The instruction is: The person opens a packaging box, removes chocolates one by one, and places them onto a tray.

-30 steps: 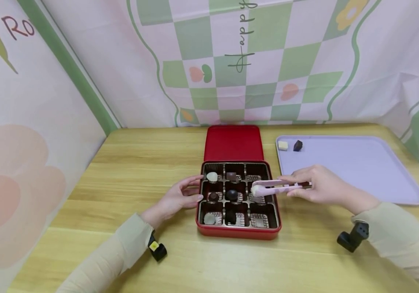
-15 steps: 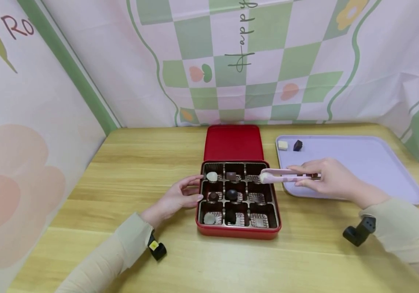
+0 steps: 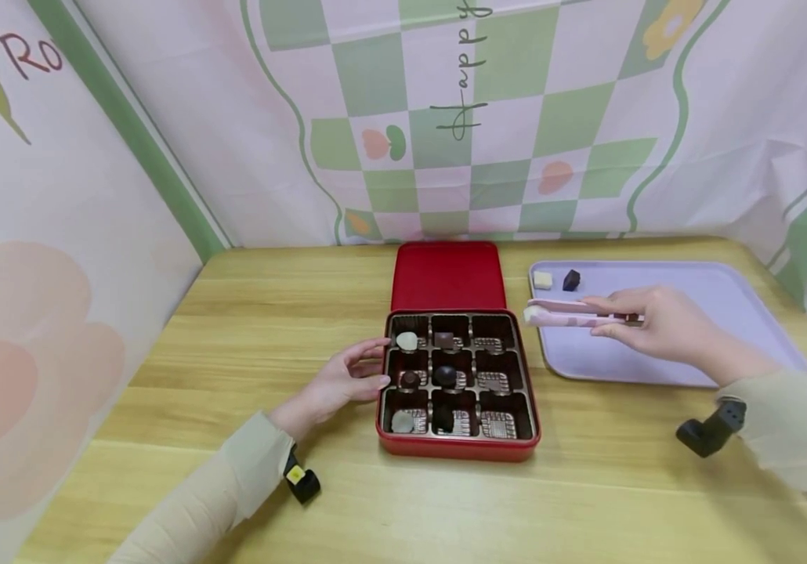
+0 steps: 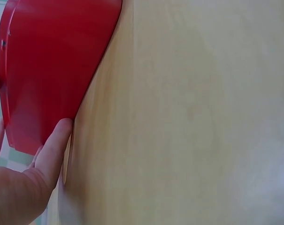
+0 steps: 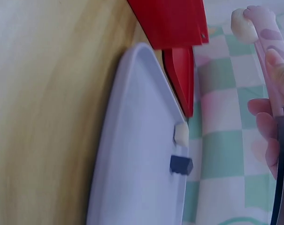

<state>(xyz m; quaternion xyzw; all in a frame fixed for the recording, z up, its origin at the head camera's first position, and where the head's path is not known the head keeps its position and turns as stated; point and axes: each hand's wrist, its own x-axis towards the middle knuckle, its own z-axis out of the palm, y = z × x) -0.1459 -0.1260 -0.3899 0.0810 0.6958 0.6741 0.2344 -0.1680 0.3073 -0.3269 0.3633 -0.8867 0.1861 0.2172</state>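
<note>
My right hand (image 3: 664, 323) grips pink tongs (image 3: 573, 315), whose tips pinch a cream-coloured rounded chocolate (image 5: 243, 26). They hover above the left edge of the lilac tray (image 3: 657, 352), just right of the box. My left hand (image 3: 340, 384) rests its thumb and fingertips against the left side of the red chocolate box (image 3: 457, 448). In the left wrist view the thumb (image 4: 57, 145) lies along the red wall. Inside the divided insert are a white chocolate (image 3: 407, 341), a square brown chocolate (image 3: 444, 340), a dark round chocolate (image 3: 445, 377) and several others, in the left and middle columns.
A white cube (image 3: 542, 280) and a dark chocolate cube (image 3: 571, 280) sit at the tray's far left corner. The red lid (image 3: 449, 274) lies behind the box. A patterned curtain (image 3: 439, 141) hangs along the back of the wooden table (image 3: 269, 305).
My right hand has lifted the tongs and pale chocolate from over the box's right column, moving right and back to the tray's edge. My left hand stays at the box.
</note>
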